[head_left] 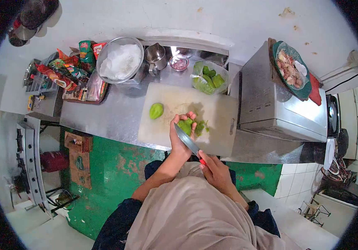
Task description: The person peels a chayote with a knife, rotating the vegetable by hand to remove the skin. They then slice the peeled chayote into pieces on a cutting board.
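Note:
My left hand [180,139] is closed round a green vegetable [185,126] above the white cutting board [154,131]. In my right hand [216,170] is a knife [186,139] with a red and black handle; its blade points up and left, across the palm side of my left hand and close to the vegetable. Another whole green vegetable [156,111] lies on the left part of the board. Small green pieces [203,126] lie on the board just right of my left hand. A clear bag [206,86] holding green vegetables stands at the board's back edge.
Behind the board are a metal cup [156,57], a small bowl [179,63] with chopped pieces and a large bowl [119,60] of white material. Packets [76,68] crowd the left. On the right, a metal appliance [270,100] bears a plate of food [290,68].

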### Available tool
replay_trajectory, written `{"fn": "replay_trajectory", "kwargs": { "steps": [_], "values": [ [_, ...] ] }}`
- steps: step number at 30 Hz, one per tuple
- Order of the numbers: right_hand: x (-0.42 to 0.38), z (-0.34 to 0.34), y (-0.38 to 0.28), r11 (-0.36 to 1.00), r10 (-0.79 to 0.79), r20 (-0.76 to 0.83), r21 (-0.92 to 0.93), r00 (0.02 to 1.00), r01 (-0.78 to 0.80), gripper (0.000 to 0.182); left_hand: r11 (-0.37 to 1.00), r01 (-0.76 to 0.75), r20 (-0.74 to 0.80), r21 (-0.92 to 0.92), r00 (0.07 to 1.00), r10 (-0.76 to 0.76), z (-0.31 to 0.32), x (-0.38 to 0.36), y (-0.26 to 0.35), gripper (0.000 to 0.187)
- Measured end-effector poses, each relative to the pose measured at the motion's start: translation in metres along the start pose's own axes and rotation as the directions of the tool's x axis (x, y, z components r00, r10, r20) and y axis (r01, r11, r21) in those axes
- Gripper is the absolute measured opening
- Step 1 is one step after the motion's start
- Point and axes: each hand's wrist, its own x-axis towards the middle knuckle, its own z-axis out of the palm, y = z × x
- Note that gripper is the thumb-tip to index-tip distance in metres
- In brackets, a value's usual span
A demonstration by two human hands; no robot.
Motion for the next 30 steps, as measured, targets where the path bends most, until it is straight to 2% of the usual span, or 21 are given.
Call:
{"fn": "replay_trajectory", "kwargs": {
  "steps": [5, 8, 11, 14, 17, 20, 23, 26, 30],
  "values": [
    [-0.001, 0.002, 0.000, 0.998, -0.010, -0.014, -0.057, 1.000, 0.010, 0.050, 0.996, -0.075, 0.032, 0.043, 0.997, 0.074, -0.005, 0.004, -0.002, 0.026],
    [-0.001, 0.001, -0.001, 1.000, 0.011, -0.004, -0.029, 1.000, -0.011, 0.049, 0.995, -0.087, 0.026, 0.042, 0.996, 0.086, -0.002, 0.002, -0.001, 0.024],
    [0.000, 0.000, -0.005, 0.993, 0.025, 0.001, -0.113, 1.000, -0.025, 0.050, 0.990, -0.121, 0.045, 0.067, 0.992, 0.118, -0.006, 0.004, -0.003, 0.024],
    [-0.001, 0.007, 0.001, 0.988, -0.050, -0.067, -0.149, 0.996, 0.039, 0.055, 0.975, -0.162, 0.079, 0.150, 0.985, 0.152, -0.006, 0.002, -0.003, 0.024],
    [-0.001, 0.010, 0.000, 0.983, -0.060, -0.087, -0.180, 0.994, 0.044, 0.055, 0.942, -0.222, 0.118, 0.251, 0.973, 0.198, -0.006, -0.002, -0.004, 0.025],
    [0.001, 0.013, 0.000, 0.983, -0.088, -0.125, -0.174, 0.988, 0.066, 0.054, 0.935, -0.224, 0.124, 0.274, 0.973, 0.196, -0.008, -0.002, -0.004, 0.025],
    [0.001, 0.009, -0.007, 0.987, -0.002, -0.063, -0.163, 0.998, -0.008, 0.051, 0.941, -0.217, 0.151, 0.258, 0.971, 0.183, -0.012, -0.001, -0.005, 0.025],
    [0.004, 0.011, -0.008, 0.989, -0.045, -0.112, -0.147, 0.993, 0.028, 0.052, 0.916, -0.205, 0.168, 0.344, 0.974, 0.155, -0.010, -0.006, -0.006, 0.026],
    [0.005, 0.012, -0.011, 0.986, -0.031, -0.109, -0.167, 0.994, 0.012, 0.053, 0.913, -0.198, 0.171, 0.357, 0.975, 0.145, -0.010, -0.008, -0.007, 0.027]
  ]
}}
